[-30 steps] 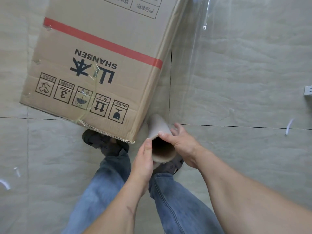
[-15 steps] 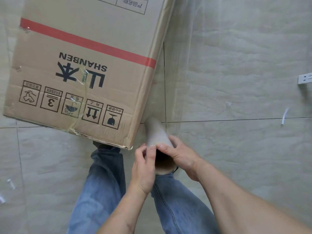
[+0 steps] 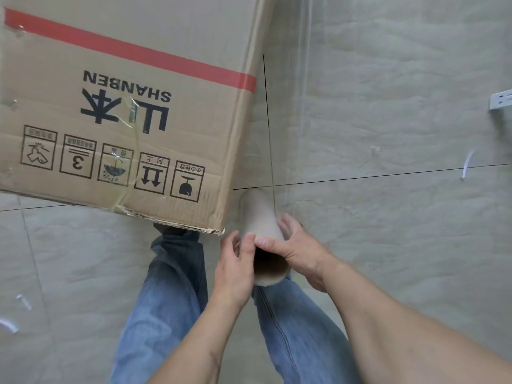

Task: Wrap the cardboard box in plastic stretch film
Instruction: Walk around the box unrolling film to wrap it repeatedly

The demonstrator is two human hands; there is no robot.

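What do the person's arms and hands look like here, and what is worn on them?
Both forearms are bare, with no sleeves in view. The left hand and the right hand carry no gloves, and no rings, watch or bracelet can be seen. Fingernails are short. Below them, the legs wear blue jeans.

Light is bright, soft and even, with no clear source. Shadows are faint: a dim patch lies on the floor (image 3: 388, 245) under the box (image 3: 124, 106) near its lower corner. Pale streaks of glare run down the film (image 3: 302, 79). The wide lens bends the tile seams and stretches the forearms at the bottom edge. The roll (image 3: 261, 220) looks slightly blurred; the box print is sharp.
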